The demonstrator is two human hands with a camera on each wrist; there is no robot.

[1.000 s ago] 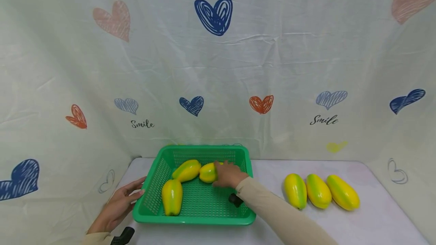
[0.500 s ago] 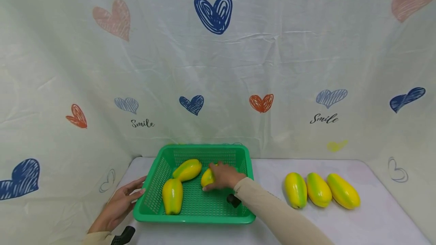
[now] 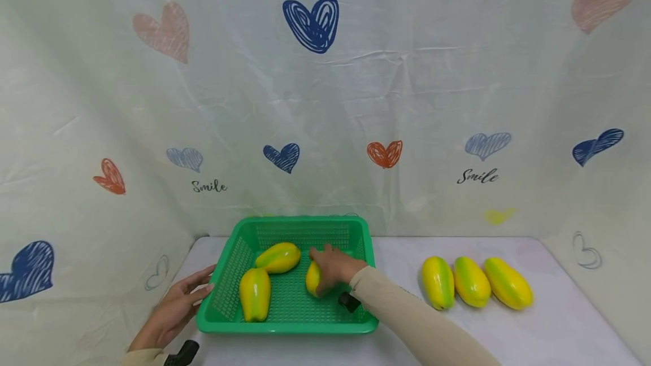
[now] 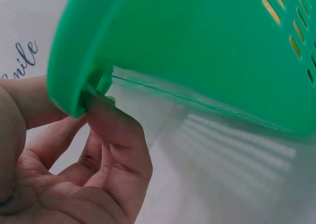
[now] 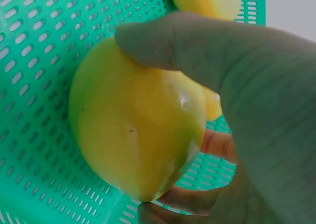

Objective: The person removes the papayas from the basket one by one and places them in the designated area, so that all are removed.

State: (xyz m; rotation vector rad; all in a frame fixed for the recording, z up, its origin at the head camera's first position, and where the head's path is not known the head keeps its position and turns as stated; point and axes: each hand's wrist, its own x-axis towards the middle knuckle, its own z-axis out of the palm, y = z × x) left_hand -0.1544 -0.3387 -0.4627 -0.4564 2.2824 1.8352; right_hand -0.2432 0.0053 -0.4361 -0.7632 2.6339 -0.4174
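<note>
A green slotted basket (image 3: 224, 321) sits on the white table. Inside it my right hand (image 3: 333, 267) grips a yellow-green papaya (image 3: 312, 277), seen close in the right wrist view as a papaya (image 5: 136, 135) with thumb and fingers curled round it, low over the basket floor (image 5: 39, 61). Two more papayas lie in the basket, one at the back (image 3: 277, 257) and one at the left (image 3: 254, 293). My left hand (image 3: 175, 304) rests with straight fingers against the basket's left rim (image 4: 79, 75).
Three papayas (image 3: 470, 281) lie in a row on the table right of the basket. A heart-printed cloth (image 3: 325, 100) hangs behind and at both sides. The table's front edge is near my arms.
My right hand has drawn the papaya from beside the back papaya toward me and turned it more upright on the basket floor. The left hand stays at the rim.
</note>
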